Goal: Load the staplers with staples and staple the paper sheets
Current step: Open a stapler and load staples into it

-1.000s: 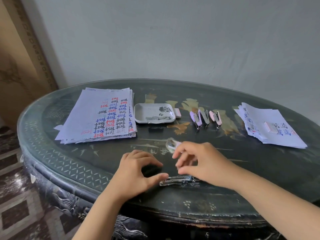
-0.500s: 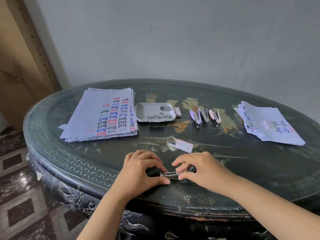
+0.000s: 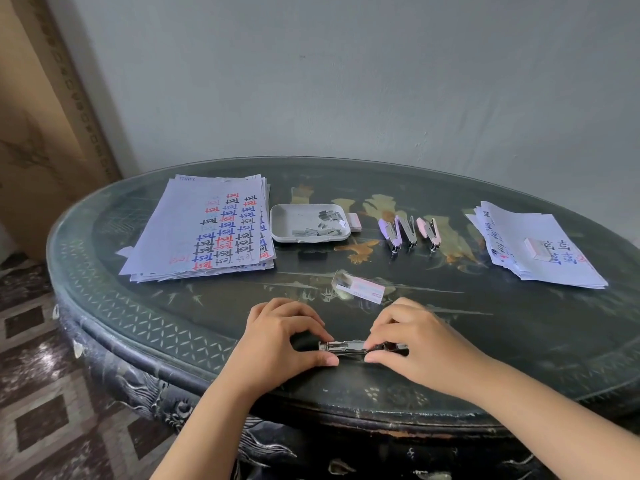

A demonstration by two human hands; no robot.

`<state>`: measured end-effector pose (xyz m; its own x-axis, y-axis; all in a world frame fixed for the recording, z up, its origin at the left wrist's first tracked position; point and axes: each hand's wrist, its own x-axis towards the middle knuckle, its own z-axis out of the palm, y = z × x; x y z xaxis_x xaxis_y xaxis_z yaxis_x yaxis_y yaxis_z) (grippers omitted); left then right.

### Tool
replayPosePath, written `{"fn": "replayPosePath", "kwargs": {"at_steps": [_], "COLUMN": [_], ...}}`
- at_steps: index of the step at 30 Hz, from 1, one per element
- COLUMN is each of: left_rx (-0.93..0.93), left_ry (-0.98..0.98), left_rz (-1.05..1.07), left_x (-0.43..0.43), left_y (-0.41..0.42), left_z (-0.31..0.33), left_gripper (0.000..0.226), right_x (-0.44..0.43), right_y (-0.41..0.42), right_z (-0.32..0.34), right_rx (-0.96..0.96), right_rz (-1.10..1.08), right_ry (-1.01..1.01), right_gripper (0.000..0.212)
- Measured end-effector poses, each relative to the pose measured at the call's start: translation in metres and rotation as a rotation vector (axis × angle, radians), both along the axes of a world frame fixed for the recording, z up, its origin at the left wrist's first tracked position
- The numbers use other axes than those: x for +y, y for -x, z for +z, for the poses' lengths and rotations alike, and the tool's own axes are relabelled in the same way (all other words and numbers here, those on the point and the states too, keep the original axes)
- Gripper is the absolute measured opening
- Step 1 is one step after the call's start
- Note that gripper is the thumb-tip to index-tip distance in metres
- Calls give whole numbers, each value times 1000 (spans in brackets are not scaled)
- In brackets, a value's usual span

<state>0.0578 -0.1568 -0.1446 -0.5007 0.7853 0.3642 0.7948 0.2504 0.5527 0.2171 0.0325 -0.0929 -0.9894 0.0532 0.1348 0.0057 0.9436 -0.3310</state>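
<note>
A small stapler (image 3: 346, 347) lies opened flat near the table's front edge, its metal staple channel showing. My left hand (image 3: 280, 337) grips its left end, thumb in front and fingers curled over the dark part. My right hand (image 3: 419, 344) pinches the right part of the channel with thumb and fingertips. Just behind the hands lies an open pink staple box (image 3: 360, 289). Three more small staplers (image 3: 408, 232), purple, grey and pink, lie in a row further back. A tall stack of written paper sheets (image 3: 207, 230) sits at the back left.
A white tray (image 3: 287, 223) with several staple strips stands beside the left stack, a pink box (image 3: 355, 221) at its right side. A second paper pile (image 3: 533, 251) with a small box on top lies at the right. The dark oval table (image 3: 519, 323) has a curved edge.
My right hand came down from above the staple box to the stapler and now pinches its channel. My left hand stays on the stapler's left end. The view has shifted slightly.
</note>
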Motion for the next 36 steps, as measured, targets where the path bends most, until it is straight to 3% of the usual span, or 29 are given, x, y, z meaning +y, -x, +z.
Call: {"fn": "replayPosePath", "kwargs": {"at_steps": [4, 7, 9, 13, 17, 21, 25, 27, 29, 30, 32, 36], "left_rx": [1, 11, 9, -2, 10, 15, -1, -8, -1, 6, 21, 41], "left_ry": [-4, 1, -4, -14, -12, 1, -6, -7, -9, -7, -2, 12], "left_rz": [-1, 0, -2, -1, -11, -11, -5, -5, -2, -2, -5, -15], "left_x": [0, 0, -1, 0, 0, 0, 0, 1, 1, 1, 1, 1], "left_y": [0, 0, 1, 1, 1, 0, 0, -1, 0, 0, 0, -1], "left_z": [0, 0, -1, -1, -2, 0, -1, -1, 0, -1, -1, 0], "left_gripper": [42, 42, 42, 42, 39, 40, 40, 40, 41, 41, 41, 44], "right_x": [-7, -18, -18, -12, -19, -17, -9, 8, 27, 33, 39, 31], "right_y": [10, 16, 12, -9, -10, -3, -17, -30, -45, -49, -53, -47], "right_z": [0, 0, -1, -11, -24, -36, -22, -5, 8, 12, 15, 24], "right_rx": [-62, -116, -25, 282, 421, 345, 285, 81, -171, -232, -179, 4], "right_rz": [23, 24, -52, -279, -226, -83, -118, -239, -337, -365, -396, -410], "right_ry": [51, 168, 279, 348, 388, 138, 71, -103, -230, -151, 77, 478], "right_gripper": [24, 33, 37, 24, 16, 18, 29, 42, 39, 28, 12, 13]}}
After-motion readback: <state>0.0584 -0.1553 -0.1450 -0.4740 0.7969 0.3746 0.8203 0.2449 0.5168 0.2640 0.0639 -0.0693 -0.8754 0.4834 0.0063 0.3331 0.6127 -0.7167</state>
